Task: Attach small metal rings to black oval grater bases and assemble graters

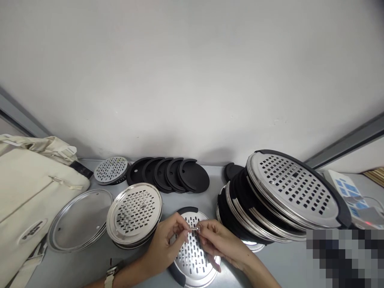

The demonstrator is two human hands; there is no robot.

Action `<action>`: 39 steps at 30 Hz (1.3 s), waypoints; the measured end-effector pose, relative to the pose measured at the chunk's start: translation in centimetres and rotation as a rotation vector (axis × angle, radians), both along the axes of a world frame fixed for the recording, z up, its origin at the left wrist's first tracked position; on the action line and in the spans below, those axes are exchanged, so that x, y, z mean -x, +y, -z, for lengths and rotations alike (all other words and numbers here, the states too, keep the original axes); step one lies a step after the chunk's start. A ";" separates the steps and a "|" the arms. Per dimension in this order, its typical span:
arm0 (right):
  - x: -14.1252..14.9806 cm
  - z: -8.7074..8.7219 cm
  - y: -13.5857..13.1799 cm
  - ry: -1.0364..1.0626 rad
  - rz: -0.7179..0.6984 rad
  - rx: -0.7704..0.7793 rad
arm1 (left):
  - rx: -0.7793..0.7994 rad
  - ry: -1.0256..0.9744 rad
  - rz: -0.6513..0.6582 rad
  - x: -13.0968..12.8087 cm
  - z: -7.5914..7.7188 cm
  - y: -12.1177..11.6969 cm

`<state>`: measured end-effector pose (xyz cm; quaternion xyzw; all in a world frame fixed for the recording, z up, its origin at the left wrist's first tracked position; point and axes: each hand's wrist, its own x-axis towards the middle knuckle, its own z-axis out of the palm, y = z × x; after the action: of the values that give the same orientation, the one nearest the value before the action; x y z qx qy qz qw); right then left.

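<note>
My left hand (168,244) and my right hand (220,242) meet over a round perforated metal grater disc with a black rim (193,260) lying on the grey table. Both hands pinch a small shiny metal part (195,229) between thumb and fingertips, just above the disc. A watch (112,274) sits on my left wrist. What the small part is I cannot make out.
A stack of perforated discs (135,212) and plain metal lids (78,220) lie at left, beside a cream bag (27,192). Black round pads (171,174) and a small grater disc (111,170) line the wall. A tilted pile of black-rimmed graters (288,192) fills the right.
</note>
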<state>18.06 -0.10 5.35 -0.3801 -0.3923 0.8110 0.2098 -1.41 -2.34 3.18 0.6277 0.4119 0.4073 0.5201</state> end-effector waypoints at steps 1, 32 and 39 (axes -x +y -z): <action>0.1 0.0 -0.1 -0.025 0.002 -0.028 | 0.011 -0.003 0.001 0.0 -0.1 0.0; 0.9 1.4 -0.5 -0.410 0.380 -0.615 | 0.071 -0.043 -0.039 -0.2 -0.3 -0.1; 1.4 1.8 -0.3 -0.137 0.389 -0.341 | -0.014 -0.066 -0.040 -0.3 0.0 0.0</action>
<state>16.68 -0.42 3.54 -0.4614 -0.4559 0.6501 0.3958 -1.14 -2.35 3.14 0.6094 0.4040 0.4410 0.5206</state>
